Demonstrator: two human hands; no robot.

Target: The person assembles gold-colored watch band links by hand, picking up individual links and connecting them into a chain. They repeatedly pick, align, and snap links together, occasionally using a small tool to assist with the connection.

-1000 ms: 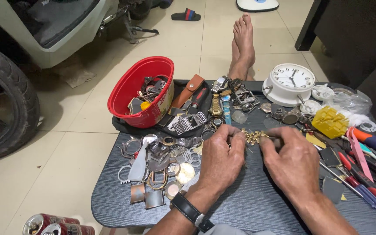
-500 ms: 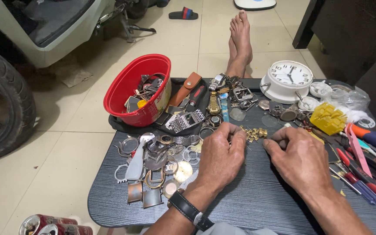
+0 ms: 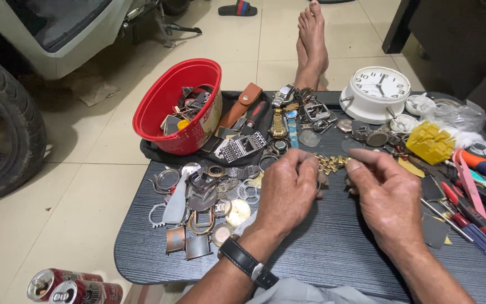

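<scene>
Dark bench point(image 3: 333, 253) over tiled floor: gold watch band point(image 3: 333, 163) spans between both hands, left hand point(image 3: 288, 188) and right hand point(image 3: 386, 194), each grip pinched on one end. One red bowl point(image 3: 178, 107), one white clock point(image 3: 378, 90), two cans point(image 3: 74, 287).

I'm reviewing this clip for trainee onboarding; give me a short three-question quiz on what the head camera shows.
1. True or false: the left hand and right hand both hold the gold link band.
2. The red bowl of parts lies: A) at the left of the table's far edge, B) at the table's right end, C) on the floor.
3. What white round thing stands at the far right of the dark table?

Key: 1 true; 2 A; 3 the white clock.
</scene>
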